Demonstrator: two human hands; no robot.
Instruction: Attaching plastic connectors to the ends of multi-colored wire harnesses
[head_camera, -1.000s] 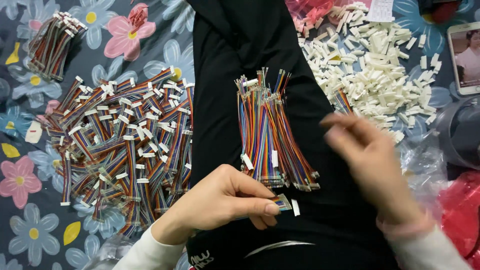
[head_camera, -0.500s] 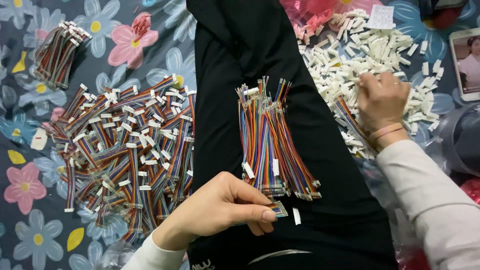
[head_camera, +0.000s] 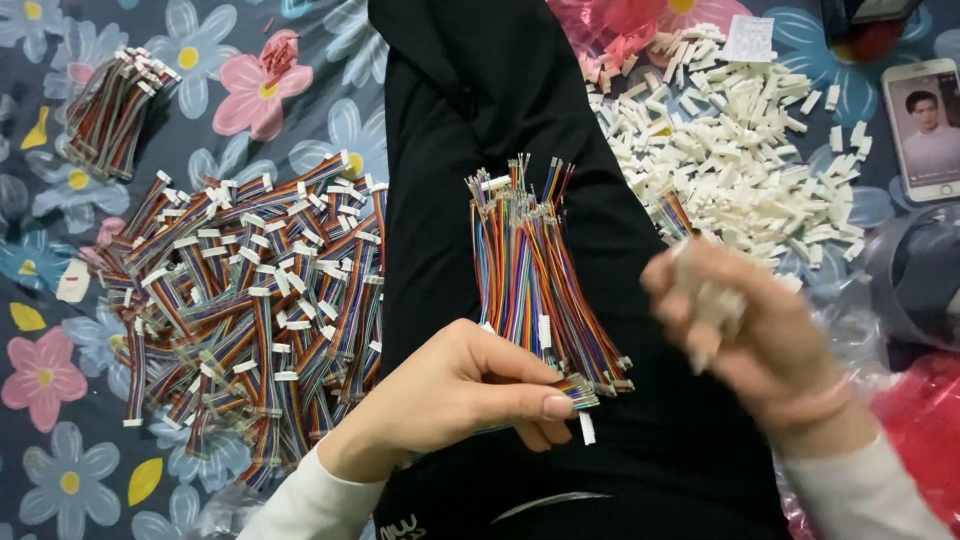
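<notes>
Left hand (head_camera: 455, 395) pinching the tip of a short multicoloured ribbon cable (head_camera: 578, 393) between thumb and forefinger, over the near middle of the black cloth (head_camera: 450, 150). Just below the pinched end, a single white connector (head_camera: 587, 429) lying on the cloth. Right hand (head_camera: 745, 335) blurred, raised above the cloth's right edge, fingers curled around a few pale connector housings (head_camera: 710, 300); how tightly closed, hard to tell through the blur. Pink band at that wrist, white sleeves on both arms.

Directly beyond the left hand, touching its fingertips, a loose bundle of rainbow wires (head_camera: 540, 275) laid lengthwise down the middle of the black cloth, bare ends fanned toward the far side.

Left of the cloth, on the flowered sheet (head_camera: 215, 95), a broad heap of finished cables with white plugs (head_camera: 250, 310). In the sheet's far left corner, a smaller tied bunch of cables (head_camera: 115, 110), well apart from the heap. Right of the cloth, toward the far right, a wide scatter of white plastic housings (head_camera: 740, 160). Beside it at the right edge, a phone (head_camera: 925, 130) lying face up with its screen lit.
</notes>
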